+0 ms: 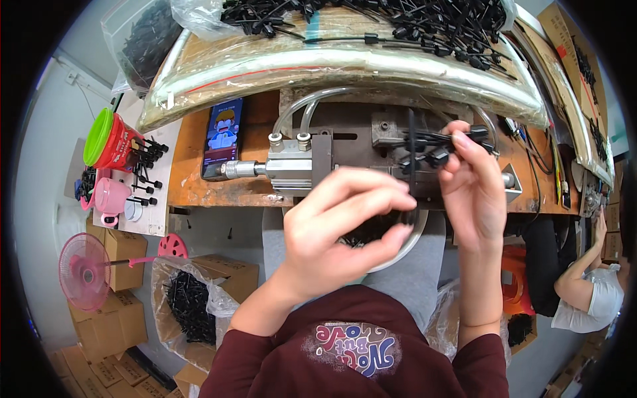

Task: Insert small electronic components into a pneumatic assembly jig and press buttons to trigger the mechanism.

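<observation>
My left hand (348,222) is closed, thumb and fingertips pinched at the lower end of a thin black rod (413,149) that stands nearly upright. My right hand (472,182) grips a small bunch of black knobbed rods (434,142) between thumb and fingers, their stems pointing left. Both hands are raised in front of a metal clamping fixture with a silver pneumatic cylinder (290,169) and a small steel block (385,129). Below my hands, a white-rimmed round container (419,235) of black parts rests at my lap, partly hidden by my left hand.
A plastic-wrapped shelf (265,69) heaped with black knobbed rods (458,26) spans the back. A phone (224,139) lies left of the cylinder. Further left are a red bucket (119,142), a pink cup (111,196), a pink fan (85,272) and cartons (109,325). Another person (587,292) sits at right.
</observation>
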Tool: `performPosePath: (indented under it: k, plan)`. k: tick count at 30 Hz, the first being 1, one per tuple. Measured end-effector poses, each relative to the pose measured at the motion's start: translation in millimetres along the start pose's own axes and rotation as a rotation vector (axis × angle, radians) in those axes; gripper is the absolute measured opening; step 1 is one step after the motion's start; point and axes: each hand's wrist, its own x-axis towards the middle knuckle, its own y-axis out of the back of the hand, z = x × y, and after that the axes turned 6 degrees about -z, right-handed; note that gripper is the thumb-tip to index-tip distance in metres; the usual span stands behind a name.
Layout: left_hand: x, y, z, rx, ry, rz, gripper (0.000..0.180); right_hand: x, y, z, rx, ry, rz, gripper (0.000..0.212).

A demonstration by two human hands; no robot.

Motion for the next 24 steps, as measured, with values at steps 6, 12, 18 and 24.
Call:
performPosePath:
  k: [6,12,18,24]
  plan:
    - [-32.5,-7.3,-2.8,0.137,0.160,-0.171,0.028,-38.7,11.9,-5.3,-0.351,0.207,0.149,0.020]
    - [-35.5,-24.6,-22.5,0.459,0.056,-0.238,0.028,-62.0,10.8,3.8,-0.822,0.520,0.150,0.018]
    - [-23.5,-24.9,-17.2,0.638,0.027,-0.336,0.024,-74.9,13.3,11.7,-1.196,0.613,0.250,0.020]
    - [-21.2,-25.9,-18.5,0.635,0.063,-0.329,0.019,-81.2,13.9,19.6,-1.331,0.641,0.244,0.027]
